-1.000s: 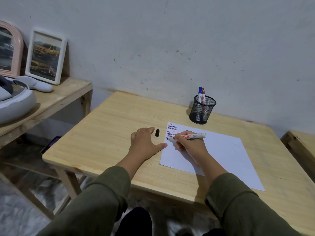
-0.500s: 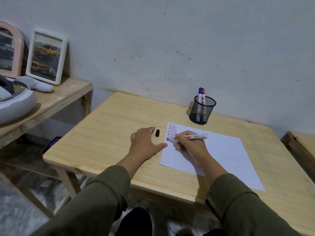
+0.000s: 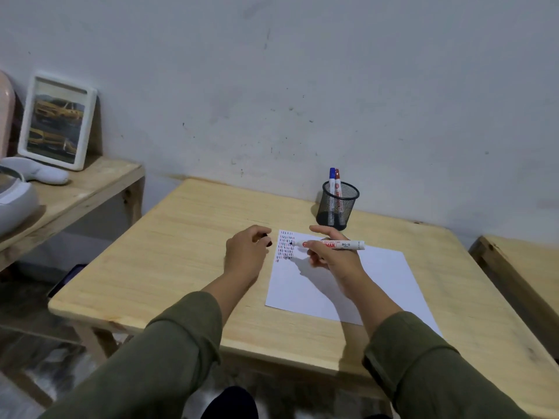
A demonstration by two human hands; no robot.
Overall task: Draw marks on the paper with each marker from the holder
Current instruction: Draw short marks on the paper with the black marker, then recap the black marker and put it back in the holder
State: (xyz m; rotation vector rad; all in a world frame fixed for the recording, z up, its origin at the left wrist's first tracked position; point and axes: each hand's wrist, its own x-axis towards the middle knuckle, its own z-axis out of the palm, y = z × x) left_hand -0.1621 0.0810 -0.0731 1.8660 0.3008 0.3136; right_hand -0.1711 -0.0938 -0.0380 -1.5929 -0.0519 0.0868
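A white sheet of paper [image 3: 375,285] lies on the wooden table [image 3: 169,255], with rows of short red, blue and black marks [image 3: 286,246] in its top left corner. My right hand [image 3: 332,258] holds an uncapped white marker [image 3: 329,244] level above the paper, its black tip pointing left over the marks. My left hand [image 3: 246,252] has its fingertips closed on the small black cap [image 3: 267,241] just left of the paper. A black mesh holder [image 3: 337,207] behind the paper holds a blue-capped marker [image 3: 332,176] and a red-capped marker [image 3: 338,178].
A lower wooden side table [image 3: 87,189] at the left carries a white-framed car picture [image 3: 57,122] and a grey-white device [image 3: 15,201]. Another wooden surface [image 3: 526,267] stands at the right. The wall runs close behind the holder.
My right hand lifted the marker off the paper and turned it level. My left hand rose from lying flat and closed its fingers on the black cap. The view also tilted up slightly.
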